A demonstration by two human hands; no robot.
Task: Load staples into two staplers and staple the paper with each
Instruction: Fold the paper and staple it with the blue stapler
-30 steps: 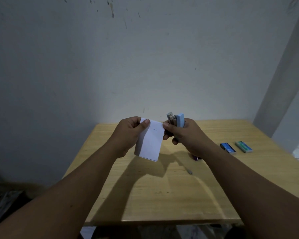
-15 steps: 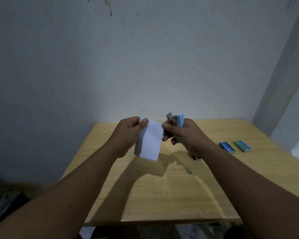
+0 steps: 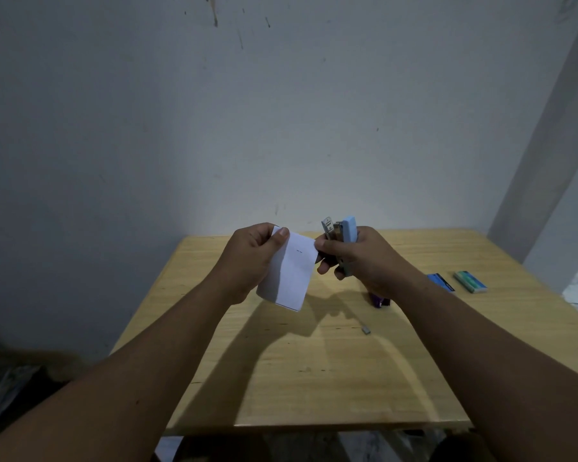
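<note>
My left hand (image 3: 251,258) pinches the top left corner of a folded white paper (image 3: 289,273), held above the wooden table (image 3: 314,371). A small dark staple mark shows near the paper's top right. My right hand (image 3: 364,258) grips a light blue stapler (image 3: 346,240) upright, its metal jaw end pointing up, right beside the paper's right edge. A purple stapler (image 3: 378,300) lies on the table, mostly hidden behind my right wrist.
A blue staple box (image 3: 441,281) and a green staple box (image 3: 470,281) lie at the table's right side. A short loose staple strip (image 3: 366,329) rests near the middle. A grey wall stands behind the table.
The paper and both hands stay nearly where they were. The right thumb has slipped off the paper's right edge, and the stapler stands just apart from it.
</note>
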